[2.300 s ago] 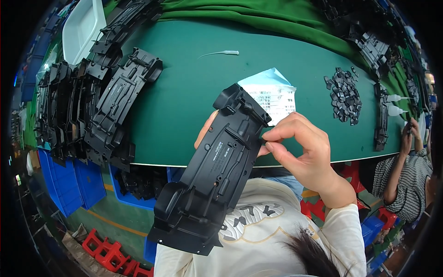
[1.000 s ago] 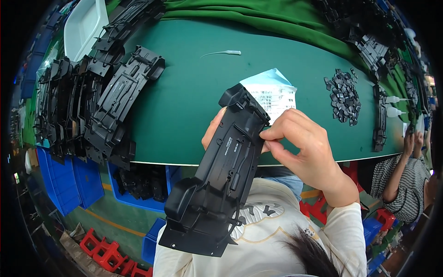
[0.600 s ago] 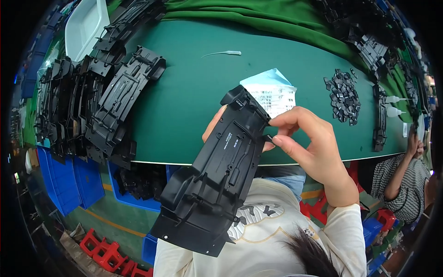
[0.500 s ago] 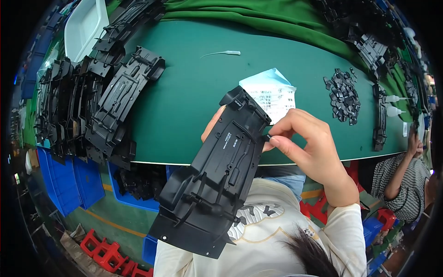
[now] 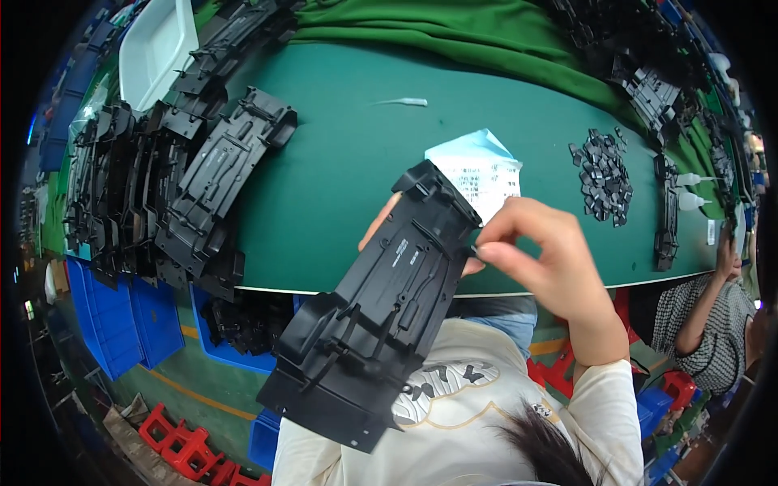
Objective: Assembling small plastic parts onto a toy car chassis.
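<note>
A long black moulded plastic chassis plate (image 5: 397, 275) is held tilted over the near edge of the table, its detailed face toward me. My left hand (image 5: 378, 223) grips it from behind; only fingers show at its two long edges, and the palm is hidden. At the right edge of the plate, my right hand (image 5: 551, 251) pinches a tiny black piece (image 5: 476, 251) between thumb and forefinger. Whether that piece touches the plate I cannot tell. A heap of similar small black pieces (image 5: 601, 178) lies farther right on the table.
Several matching chassis plates (image 5: 215, 178) are stacked at the left, near a white tray (image 5: 154, 61). A printed paper (image 5: 482, 166) lies behind the held plate, a thin pale nozzle (image 5: 413, 102) farther back. Blue crates (image 5: 121, 316) stand below. Another person's arm (image 5: 703, 312) is at right.
The view has shifted slightly. The chassis plate has tilted a little in my left hand. My right hand stays at its right edge, the small piece still pinched.
</note>
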`<state>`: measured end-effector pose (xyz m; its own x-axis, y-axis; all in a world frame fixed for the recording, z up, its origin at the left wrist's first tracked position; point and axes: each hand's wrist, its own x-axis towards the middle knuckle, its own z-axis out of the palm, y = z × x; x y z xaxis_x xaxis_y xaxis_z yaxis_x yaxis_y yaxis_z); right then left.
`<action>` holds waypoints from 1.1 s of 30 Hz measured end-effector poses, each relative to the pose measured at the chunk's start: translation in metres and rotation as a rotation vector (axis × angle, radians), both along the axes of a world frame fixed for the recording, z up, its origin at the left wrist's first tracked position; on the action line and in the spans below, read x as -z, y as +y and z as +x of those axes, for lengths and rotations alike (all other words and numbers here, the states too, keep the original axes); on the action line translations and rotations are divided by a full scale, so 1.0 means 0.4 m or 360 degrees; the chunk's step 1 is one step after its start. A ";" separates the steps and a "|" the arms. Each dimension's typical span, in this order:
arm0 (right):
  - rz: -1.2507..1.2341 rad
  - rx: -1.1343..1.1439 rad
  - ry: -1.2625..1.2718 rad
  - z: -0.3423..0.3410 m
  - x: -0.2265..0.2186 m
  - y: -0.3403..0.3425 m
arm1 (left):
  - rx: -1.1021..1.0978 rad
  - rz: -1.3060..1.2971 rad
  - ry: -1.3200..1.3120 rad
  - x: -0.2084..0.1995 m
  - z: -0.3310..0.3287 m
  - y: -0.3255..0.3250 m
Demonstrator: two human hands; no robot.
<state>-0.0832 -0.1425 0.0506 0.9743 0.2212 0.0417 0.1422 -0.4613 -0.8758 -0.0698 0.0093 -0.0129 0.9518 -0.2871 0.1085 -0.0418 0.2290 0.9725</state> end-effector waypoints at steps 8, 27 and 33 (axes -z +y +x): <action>0.0775 -0.0067 0.0754 0.046 0.050 -0.034 | 0.0145 0.0227 -0.0063 -0.027 0.008 0.002; 0.0529 0.0479 0.0402 0.529 0.068 -0.129 | 0.0087 0.0094 -0.0177 0.028 -0.007 -0.006; -0.0545 0.0744 -0.0209 0.576 0.067 -0.287 | 0.0060 0.0134 -0.0186 0.024 -0.014 -0.003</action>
<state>0.1472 -0.2574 0.0238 0.9632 -0.2078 0.1704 -0.0469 -0.7544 -0.6547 -0.0755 0.0082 -0.0226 0.9224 -0.3351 0.1919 -0.1487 0.1504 0.9774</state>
